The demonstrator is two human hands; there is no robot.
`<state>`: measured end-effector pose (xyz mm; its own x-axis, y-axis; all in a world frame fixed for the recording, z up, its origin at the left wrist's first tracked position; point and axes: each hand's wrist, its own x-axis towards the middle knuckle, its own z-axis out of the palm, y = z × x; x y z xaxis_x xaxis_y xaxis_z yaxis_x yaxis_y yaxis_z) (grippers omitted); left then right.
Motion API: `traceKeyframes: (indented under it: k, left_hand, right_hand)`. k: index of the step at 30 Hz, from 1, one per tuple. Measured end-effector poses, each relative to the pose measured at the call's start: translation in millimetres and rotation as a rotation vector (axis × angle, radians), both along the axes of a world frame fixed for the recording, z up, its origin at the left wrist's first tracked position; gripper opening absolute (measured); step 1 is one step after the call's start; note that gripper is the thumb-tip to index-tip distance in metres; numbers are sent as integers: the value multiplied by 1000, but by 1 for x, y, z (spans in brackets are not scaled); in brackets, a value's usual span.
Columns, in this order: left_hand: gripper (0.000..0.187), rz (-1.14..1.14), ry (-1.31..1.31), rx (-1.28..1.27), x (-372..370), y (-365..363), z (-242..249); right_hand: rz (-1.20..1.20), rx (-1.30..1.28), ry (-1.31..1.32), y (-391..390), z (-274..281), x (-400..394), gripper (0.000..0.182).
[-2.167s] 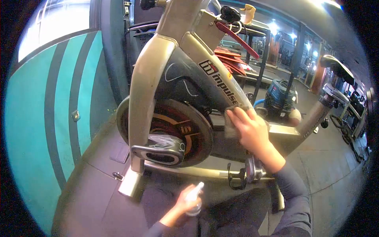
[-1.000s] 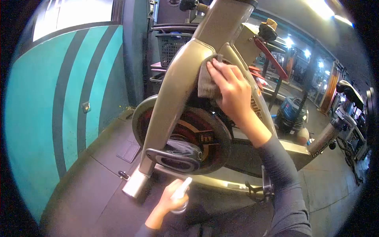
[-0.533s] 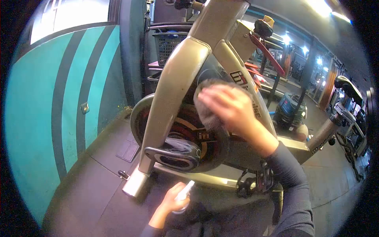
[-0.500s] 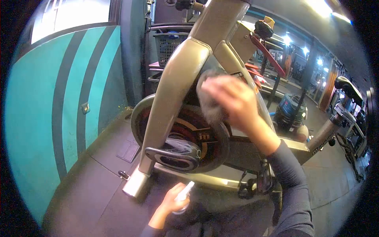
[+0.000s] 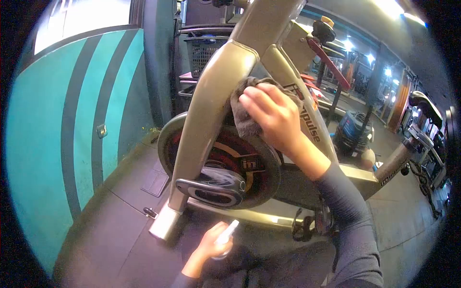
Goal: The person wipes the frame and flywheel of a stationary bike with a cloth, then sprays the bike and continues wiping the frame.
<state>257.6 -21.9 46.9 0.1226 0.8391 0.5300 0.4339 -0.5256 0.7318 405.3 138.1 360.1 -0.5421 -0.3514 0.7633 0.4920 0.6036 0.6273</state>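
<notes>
An exercise bike (image 5: 211, 91) with a gold-grey frame fills the middle of the head view. My right hand (image 5: 274, 113) grips a dark grey cloth (image 5: 246, 113), which lies against the upper frame, just above the flywheel (image 5: 261, 177). Low in the view, my left hand (image 5: 213, 242) is wrapped round a white spray bottle (image 5: 226, 235) whose nozzle points up and to the right. The bottle is apart from the bike, below the black oval cover (image 5: 210, 192). Part of its body is hidden by my fingers.
A teal wall with dark stripes (image 5: 43, 129) stands on the left. Behind the bike is a shelf with a black plastic basket (image 5: 204, 54). A pedal (image 5: 303, 225) sticks out at the lower right, and a blue-black vacuum-like machine (image 5: 353, 132) stands farther back.
My right hand has moved slightly left and up with the cloth, uncovering lettering on the frame. My left hand and the spray bottle have stayed nearly in place.
</notes>
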Motion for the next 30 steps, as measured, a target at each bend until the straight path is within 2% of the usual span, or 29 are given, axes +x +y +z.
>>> traceKeyframes:
  k: [4, 7, 9, 12, 14, 17, 23, 28, 30]
  left_hand:
    - [23, -6, 4, -2, 4, -5, 1]
    - [21, 6, 25, 15, 6, -8, 2]
    - [21, 9, 29, 14, 4, -8, 0]
    - [21, 1, 17, -13, 2, -7, -3]
    - [23, -2, 17, -16, 1, -5, -4]
    - [25, -8, 1, -18, 2, -1, -9]
    - [25, -30, -6, -9, 2, 0, -2]
    - [24, -45, -35, -11, 6, 2, 0]
    - [24, -50, -29, -19, 7, -1, 1]
  right_hand:
    - [-37, 111, -184, -3, -14, 4, 19]
    - [-13, 38, -289, -5, -1, 15, 20]
    - [59, -46, -150, -6, 21, 21, 21]
    - [-42, -70, 39, 1, 53, 23, 23]
    - [-127, -101, 108, 15, 53, 16, 23]
    - [-131, -126, 177, 10, 36, 1, 17]
    - [-9, 30, 23, 8, 11, 3, 15]
    - [-77, 209, -264, 0, -13, 3, 13]
    - [-91, 159, -347, -4, -15, 5, 14]
